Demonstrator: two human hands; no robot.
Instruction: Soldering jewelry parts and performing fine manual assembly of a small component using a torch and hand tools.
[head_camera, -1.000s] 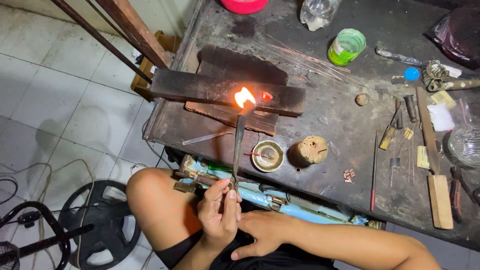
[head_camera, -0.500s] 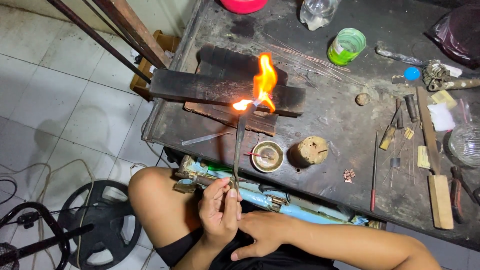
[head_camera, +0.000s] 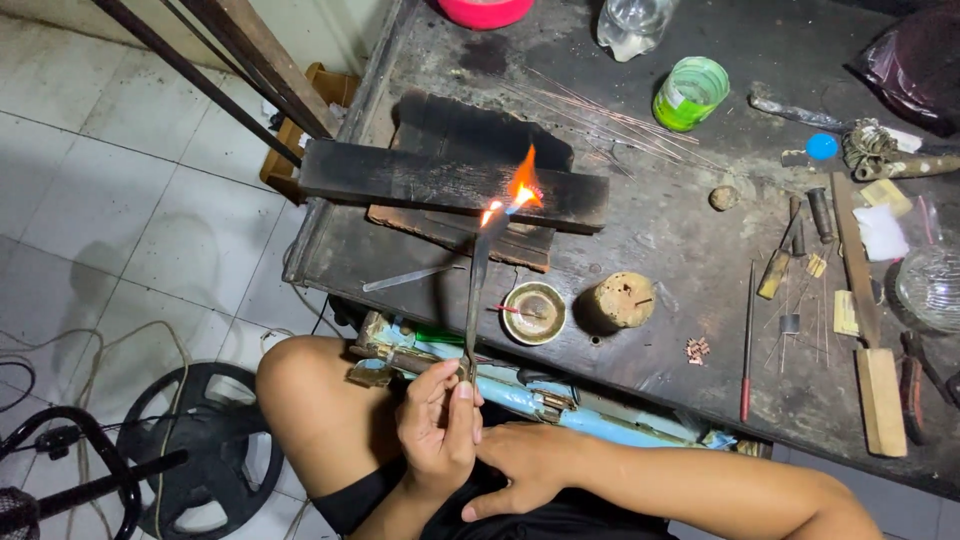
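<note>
Fingers (head_camera: 452, 392) of the left hand (head_camera: 438, 425) are pinched around the near end of a long slim pair of tweezers (head_camera: 476, 285), which is held almost straight out from the fingertips so that its far tip reaches the flame (head_camera: 518, 190) while the hand itself is kept well back from the heat. What is gripped at the tip is too small to be made out. The burning is done over a charred wooden block (head_camera: 450, 178) laid across a second scorched board (head_camera: 455, 225), apparently so that the dark workbench (head_camera: 660, 250) below is spared.

The right hand (head_camera: 530, 465) is laid flat on the lap, fingers spread and holding nothing, just beside the left wrist, seemingly as a steadying rest.

Just beyond the pinching fingers, to the right of the tweezers' shaft, a small round metal dish (head_camera: 534, 312) is set, and further right a stubby wooden stump (head_camera: 620, 300). A flat metal strip (head_camera: 410, 277) lies to the left of the shaft. Files and small hand tools (head_camera: 790, 260) are kept well apart on the right, and a green cup (head_camera: 690, 93) stands far beyond the flame.
</note>
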